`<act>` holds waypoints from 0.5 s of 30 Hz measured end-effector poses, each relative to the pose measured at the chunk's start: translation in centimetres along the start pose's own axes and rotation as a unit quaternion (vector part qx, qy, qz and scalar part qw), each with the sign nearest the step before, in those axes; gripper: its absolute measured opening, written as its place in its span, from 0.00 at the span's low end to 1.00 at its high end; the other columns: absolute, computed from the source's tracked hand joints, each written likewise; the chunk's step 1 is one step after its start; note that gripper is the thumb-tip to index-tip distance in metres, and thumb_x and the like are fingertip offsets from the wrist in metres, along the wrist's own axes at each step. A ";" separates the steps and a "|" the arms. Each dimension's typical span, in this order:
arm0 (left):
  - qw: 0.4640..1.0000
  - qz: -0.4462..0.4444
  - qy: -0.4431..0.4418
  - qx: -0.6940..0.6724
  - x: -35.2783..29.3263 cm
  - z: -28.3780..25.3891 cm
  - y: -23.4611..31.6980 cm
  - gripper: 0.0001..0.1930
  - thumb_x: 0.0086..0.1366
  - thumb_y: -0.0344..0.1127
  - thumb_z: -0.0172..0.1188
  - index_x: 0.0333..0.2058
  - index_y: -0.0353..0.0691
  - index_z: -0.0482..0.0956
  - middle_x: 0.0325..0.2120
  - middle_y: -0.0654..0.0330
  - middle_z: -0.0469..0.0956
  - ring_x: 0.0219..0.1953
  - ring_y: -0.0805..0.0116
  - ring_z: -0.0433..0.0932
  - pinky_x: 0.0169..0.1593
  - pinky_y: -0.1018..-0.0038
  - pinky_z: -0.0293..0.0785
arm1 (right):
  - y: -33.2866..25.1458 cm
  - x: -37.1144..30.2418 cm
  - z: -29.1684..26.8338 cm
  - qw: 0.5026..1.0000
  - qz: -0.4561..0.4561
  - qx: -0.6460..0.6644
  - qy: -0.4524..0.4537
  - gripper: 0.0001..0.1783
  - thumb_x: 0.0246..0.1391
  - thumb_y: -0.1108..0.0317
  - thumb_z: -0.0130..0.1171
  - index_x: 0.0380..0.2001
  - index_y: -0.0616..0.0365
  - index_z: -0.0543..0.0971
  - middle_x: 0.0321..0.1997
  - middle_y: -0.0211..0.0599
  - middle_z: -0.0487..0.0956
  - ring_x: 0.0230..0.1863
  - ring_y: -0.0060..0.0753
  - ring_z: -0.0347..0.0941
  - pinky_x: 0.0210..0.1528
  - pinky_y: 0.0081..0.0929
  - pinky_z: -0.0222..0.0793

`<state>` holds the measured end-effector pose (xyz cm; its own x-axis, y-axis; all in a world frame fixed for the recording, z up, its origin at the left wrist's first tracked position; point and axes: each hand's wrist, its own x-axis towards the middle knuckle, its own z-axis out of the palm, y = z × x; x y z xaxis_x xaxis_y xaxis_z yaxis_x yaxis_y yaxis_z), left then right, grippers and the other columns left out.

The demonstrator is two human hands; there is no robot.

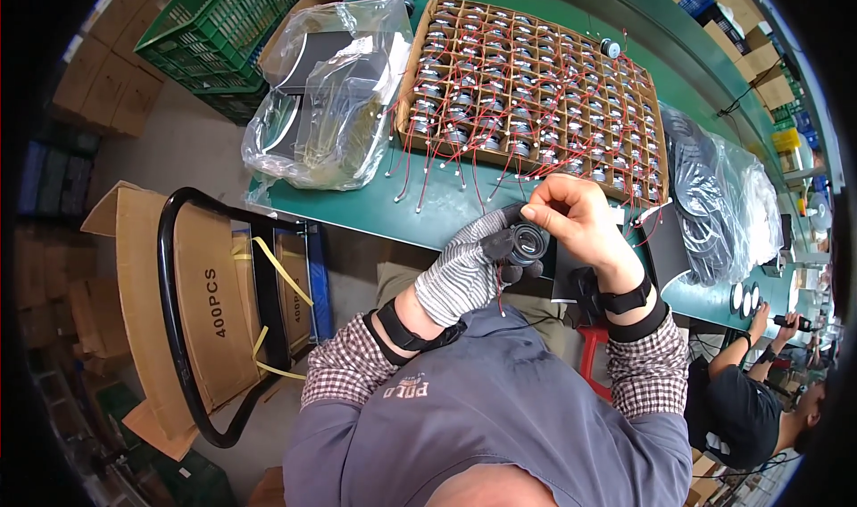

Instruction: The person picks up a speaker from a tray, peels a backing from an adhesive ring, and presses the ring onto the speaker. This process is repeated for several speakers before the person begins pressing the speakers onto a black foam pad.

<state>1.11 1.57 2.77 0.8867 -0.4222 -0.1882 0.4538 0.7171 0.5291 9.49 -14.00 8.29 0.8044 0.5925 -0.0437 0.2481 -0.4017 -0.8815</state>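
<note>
My left hand (469, 270), in a grey striped glove with dark fingertips, grips a small round black speaker (525, 244) in front of my body. The speaker's face is turned up, and a thin red wire with a white plug dangles below it. My right hand (576, 217) is bare and held just above the speaker's upper edge. Its thumb and forefinger are pinched together; what they hold, if anything, is too small to make out. Beyond my hands, a divided cardboard tray (412, 78) holds many similar speakers with red wires hanging over its front edge.
Clear plastic bags of black sheets (330, 96) lie left of the tray, and bagged black round parts (705, 186) lie right. One loose speaker (611, 48) stands behind the tray. A black-framed cart with cardboard (210, 319) is at left; a co-worker (745, 400) sits at right.
</note>
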 end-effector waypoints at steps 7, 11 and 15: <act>0.997 0.050 -0.005 0.065 -0.3 0.0 0.1 0.28 0.59 0.47 0.56 0.54 0.39 0.63 0.35 0.63 0.75 0.29 0.74 0.76 0.26 0.86 0.66 | 0.3 0.0 -0.7 1.000 -0.005 -0.027 0.010 0.09 0.46 0.70 0.62 0.21 0.62 0.73 0.18 0.24 0.67 0.21 0.14 0.59 0.22 0.16 0.56; 0.998 0.061 0.002 -0.033 -0.6 -0.8 0.3 0.30 0.59 0.43 0.57 0.56 0.39 0.60 0.35 0.60 0.74 0.30 0.72 0.76 0.27 0.86 0.69 | 0.6 -0.4 -1.5 0.997 -0.024 -0.066 0.045 0.09 0.46 0.70 0.62 0.20 0.62 0.73 0.18 0.24 0.67 0.21 0.15 0.60 0.23 0.17 0.56; 0.996 0.048 -0.009 -0.077 -0.5 -0.4 0.3 0.28 0.59 0.41 0.56 0.56 0.39 0.60 0.34 0.59 0.74 0.29 0.72 0.75 0.27 0.86 0.70 | 0.5 -0.4 -1.4 0.996 -0.014 -0.066 0.054 0.09 0.46 0.70 0.62 0.20 0.62 0.73 0.18 0.24 0.67 0.21 0.15 0.60 0.23 0.17 0.57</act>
<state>0.84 2.23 2.72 0.9253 -0.3572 -0.1276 0.3772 0.8305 0.4100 10.05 -15.41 8.53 0.8474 0.5297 0.0373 0.3346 -0.4781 -0.8121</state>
